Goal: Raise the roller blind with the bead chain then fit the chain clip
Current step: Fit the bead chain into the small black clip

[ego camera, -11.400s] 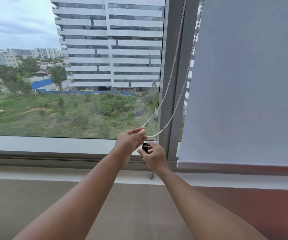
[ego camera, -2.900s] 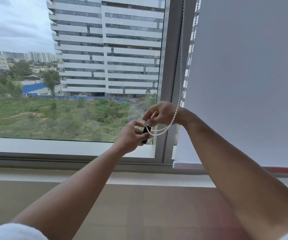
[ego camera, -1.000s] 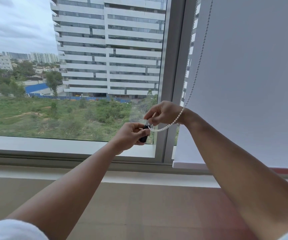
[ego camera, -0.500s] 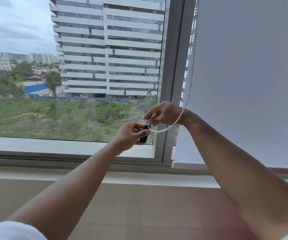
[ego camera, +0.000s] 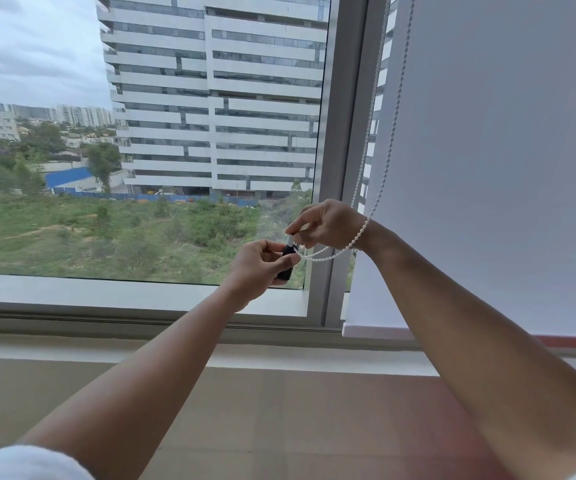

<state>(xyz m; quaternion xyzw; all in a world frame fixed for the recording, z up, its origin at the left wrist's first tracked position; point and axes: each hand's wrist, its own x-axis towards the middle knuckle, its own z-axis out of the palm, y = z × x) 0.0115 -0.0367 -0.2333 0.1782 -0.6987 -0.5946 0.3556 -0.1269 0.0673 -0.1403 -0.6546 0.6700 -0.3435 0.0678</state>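
Both hands meet in front of the window frame (ego camera: 343,133), just above the sill (ego camera: 134,294). The left hand (ego camera: 262,268) is curled around a small black clip (ego camera: 287,261); its thumb and forefinger pinch the clip's body, and the lower end of the clip pokes out below the fingers. The right hand (ego camera: 331,225) sits just above and to the right, thumb and forefinger pressed together on the pale top end of the clip, the other fingers loosely bent.

The white bead chain (ego camera: 388,150) comes down in two strands from the top of the picture, along the left edge of the blind (ego camera: 504,168). It passes behind the right wrist, then loops under the hand and runs left in a shallow sag to the clip, where it meets the pinching fingertips — whether the beads are seated inside the clip cannot be told.

The blind hangs low, its bottom bar (ego camera: 376,330) near sill level on the right pane. The left pane is uncovered, and a tall white building (ego camera: 217,98) and green scrub show through it.
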